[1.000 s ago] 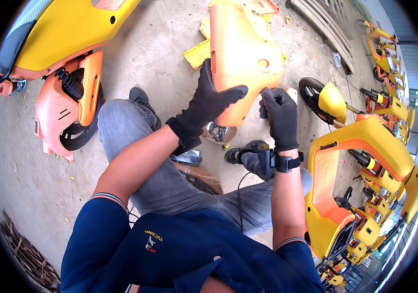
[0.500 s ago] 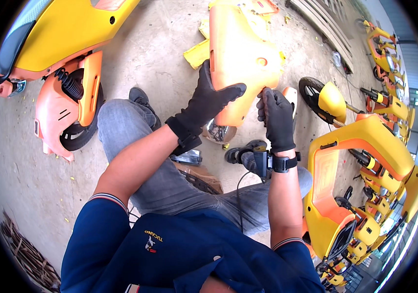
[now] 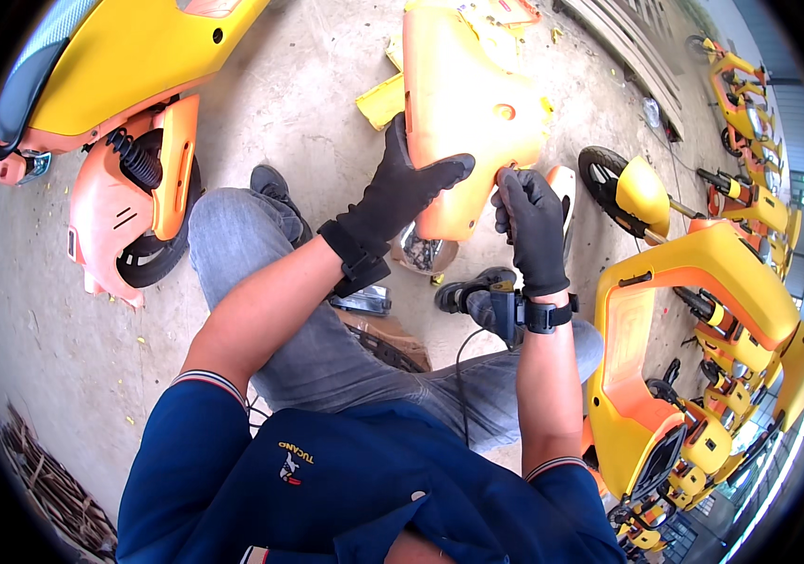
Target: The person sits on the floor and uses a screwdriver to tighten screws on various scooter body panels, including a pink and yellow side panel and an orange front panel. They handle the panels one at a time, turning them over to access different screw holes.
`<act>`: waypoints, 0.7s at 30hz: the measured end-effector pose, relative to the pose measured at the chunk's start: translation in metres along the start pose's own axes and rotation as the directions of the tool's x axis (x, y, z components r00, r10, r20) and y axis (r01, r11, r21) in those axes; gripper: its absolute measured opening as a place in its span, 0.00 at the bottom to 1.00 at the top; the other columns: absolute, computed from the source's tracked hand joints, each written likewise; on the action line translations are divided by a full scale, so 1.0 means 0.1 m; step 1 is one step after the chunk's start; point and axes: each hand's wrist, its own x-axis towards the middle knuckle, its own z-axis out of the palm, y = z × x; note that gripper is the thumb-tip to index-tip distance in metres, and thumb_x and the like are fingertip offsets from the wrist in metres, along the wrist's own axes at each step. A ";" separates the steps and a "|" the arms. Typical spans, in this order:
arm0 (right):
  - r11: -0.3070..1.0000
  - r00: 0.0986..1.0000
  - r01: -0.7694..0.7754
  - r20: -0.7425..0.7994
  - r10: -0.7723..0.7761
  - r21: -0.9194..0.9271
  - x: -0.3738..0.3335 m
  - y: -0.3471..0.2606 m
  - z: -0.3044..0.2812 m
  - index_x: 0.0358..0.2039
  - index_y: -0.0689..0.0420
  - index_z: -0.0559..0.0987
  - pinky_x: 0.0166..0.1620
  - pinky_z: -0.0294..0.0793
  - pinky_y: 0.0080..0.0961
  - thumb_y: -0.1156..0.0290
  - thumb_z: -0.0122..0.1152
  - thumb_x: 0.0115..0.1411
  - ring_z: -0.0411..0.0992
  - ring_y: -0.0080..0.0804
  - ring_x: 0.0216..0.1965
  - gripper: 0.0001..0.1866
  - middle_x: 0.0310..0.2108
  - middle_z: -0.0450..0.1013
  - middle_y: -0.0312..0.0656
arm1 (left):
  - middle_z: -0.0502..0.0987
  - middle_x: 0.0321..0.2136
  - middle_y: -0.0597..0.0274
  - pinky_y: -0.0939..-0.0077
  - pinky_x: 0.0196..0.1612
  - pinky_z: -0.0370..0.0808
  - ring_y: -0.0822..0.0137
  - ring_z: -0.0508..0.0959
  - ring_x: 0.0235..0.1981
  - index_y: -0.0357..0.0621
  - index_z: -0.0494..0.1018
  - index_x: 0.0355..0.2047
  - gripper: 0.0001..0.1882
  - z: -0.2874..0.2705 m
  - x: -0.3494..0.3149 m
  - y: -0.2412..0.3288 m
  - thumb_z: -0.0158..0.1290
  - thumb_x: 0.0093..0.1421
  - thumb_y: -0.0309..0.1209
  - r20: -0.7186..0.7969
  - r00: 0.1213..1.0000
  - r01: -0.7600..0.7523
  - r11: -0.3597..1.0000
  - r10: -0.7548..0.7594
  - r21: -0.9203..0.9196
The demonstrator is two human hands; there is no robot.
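Observation:
In front of my knees I have a large orange plastic scooter panel (image 3: 458, 103), with a round recess and small holes in it. My left hand (image 3: 411, 174), in a black glove, wraps round its left edge, thumb laid across the front and fingers hidden behind. On the panel's lower right edge, my gloved right hand (image 3: 529, 211) is closed in a pinch beside a small hole. Whatever sits between those fingertips is too small to make out. Below the panel stands a bowl of small metal parts (image 3: 421, 252), partly covered by it.
A yellow and orange scooter (image 3: 139, 141) stands at left. To the right are a front wheel with yellow fender (image 3: 614, 188) and a yellow scooter body (image 3: 703, 291), with several scooters behind. Yellow plastic pieces (image 3: 381, 101) lie beyond the panel, planks (image 3: 623, 52) farther back.
Both hands stay almost in place at the panel. My right fingertips have shifted very slightly at its edge, and the whole view has moved a little.

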 end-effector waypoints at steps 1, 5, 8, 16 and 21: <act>1.000 1.000 0.002 0.000 -0.002 -0.010 0.00 -0.03 0.00 0.31 0.56 0.77 0.23 0.65 0.16 0.63 0.60 0.67 0.65 0.15 0.20 0.11 0.22 0.71 0.32 | 0.70 0.58 0.51 0.68 0.58 0.77 0.65 0.74 0.57 0.37 0.50 0.68 0.45 0.00 0.00 0.00 0.67 0.59 0.30 0.002 1.000 0.002 1.000 -0.002 0.009; 0.999 1.000 0.008 -0.013 -0.009 -0.042 0.05 0.01 -0.02 0.30 0.57 0.77 0.24 0.66 0.16 0.63 0.60 0.67 0.65 0.15 0.20 0.12 0.22 0.71 0.32 | 0.70 0.57 0.51 0.67 0.57 0.78 0.64 0.75 0.56 0.37 0.50 0.68 0.46 -0.01 0.01 0.00 0.68 0.57 0.30 0.007 1.000 -0.024 0.999 0.024 0.025; 0.997 0.999 0.008 0.050 -0.004 -0.072 0.00 -0.02 -0.01 0.31 0.57 0.77 0.25 0.66 0.16 0.62 0.60 0.68 0.65 0.15 0.20 0.12 0.22 0.71 0.32 | 0.72 0.55 0.53 0.67 0.55 0.79 0.65 0.76 0.54 0.38 0.52 0.64 0.44 -0.06 0.04 0.01 0.69 0.55 0.32 -0.006 1.000 0.029 0.999 -0.029 0.016; 0.944 0.943 -0.277 0.138 0.303 -0.180 0.13 1.05 -0.20 0.31 0.58 0.79 0.25 0.68 0.17 0.64 0.61 0.66 0.67 0.18 0.20 0.11 0.22 0.73 0.33 | 0.80 0.44 0.56 0.72 0.47 0.82 0.67 0.83 0.42 0.37 0.69 0.53 0.26 -0.25 0.19 0.05 0.67 0.59 0.33 -0.051 0.998 -0.028 0.992 0.022 -0.122; 0.839 0.823 -0.459 0.215 0.525 -0.293 0.31 2.05 -0.19 0.34 0.57 0.79 0.25 0.68 0.20 0.59 0.59 0.68 0.67 0.21 0.21 0.14 0.24 0.74 0.35 | 0.81 0.44 0.57 0.71 0.47 0.82 0.67 0.83 0.42 0.38 0.72 0.52 0.24 -0.33 0.18 0.08 0.66 0.60 0.34 -0.109 0.994 -0.024 0.981 0.003 -0.192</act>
